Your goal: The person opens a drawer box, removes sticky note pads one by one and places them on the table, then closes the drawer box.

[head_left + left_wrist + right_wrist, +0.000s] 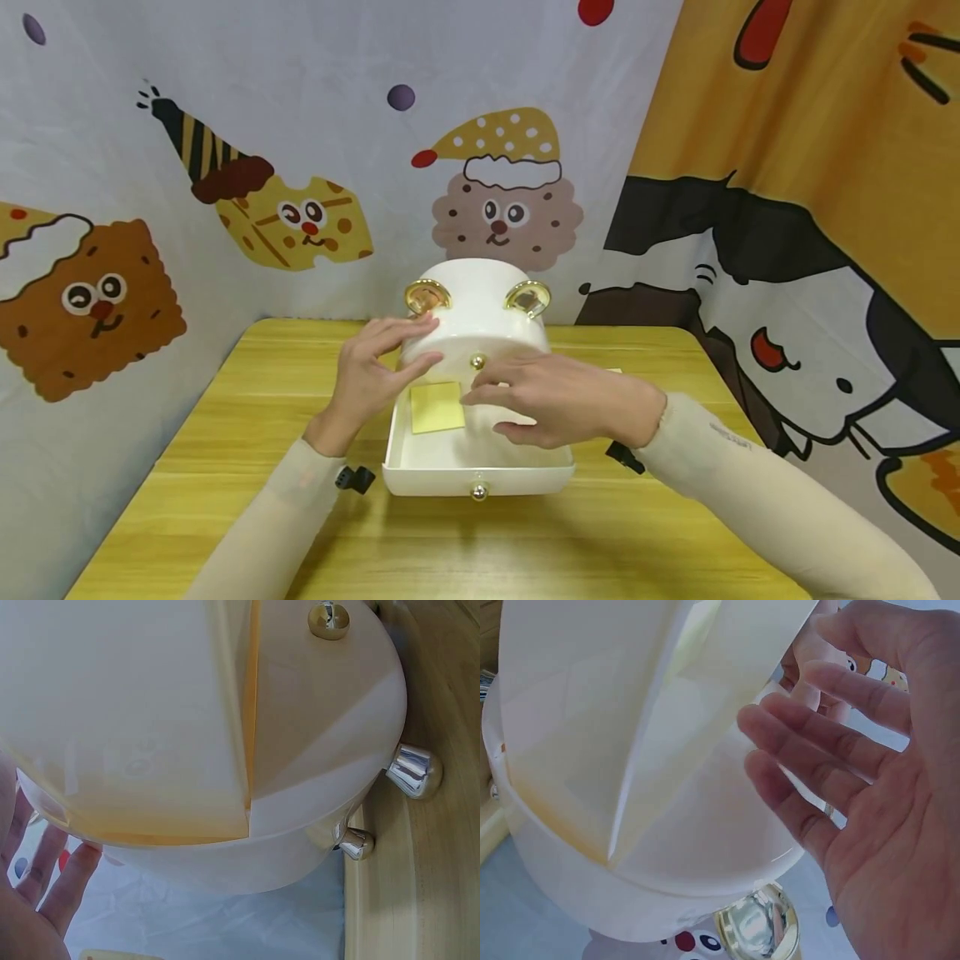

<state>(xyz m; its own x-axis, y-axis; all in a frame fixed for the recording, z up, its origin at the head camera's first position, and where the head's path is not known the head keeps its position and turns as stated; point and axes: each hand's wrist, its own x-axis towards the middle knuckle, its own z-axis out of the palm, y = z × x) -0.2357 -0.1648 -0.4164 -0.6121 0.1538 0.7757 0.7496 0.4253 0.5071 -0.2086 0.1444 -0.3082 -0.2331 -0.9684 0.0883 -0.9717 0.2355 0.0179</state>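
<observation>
A white rounded storage box [480, 292] with gold ears [528, 296] stands on the table. Its lower drawer [442, 481] is pulled out towards me, a gold knob [479, 492] on the front. Inside, at the left, lies a square yellow pad of sticky notes [437, 407]. My left hand [367, 371] rests against the box's left side, its fingers spread along the curved edge. Over the right part of the drawer hovers my right hand [551, 400]. Its fingers are loosely bent and apart, with nothing between them in the right wrist view.
The box stands on short gold feet [416, 772] on the yellow wooden table [262, 433]. Partly hidden behind my right wrist, a small pale thing [615, 371] shows on the table. A cartoon-printed cloth [322, 100] hangs right behind the table.
</observation>
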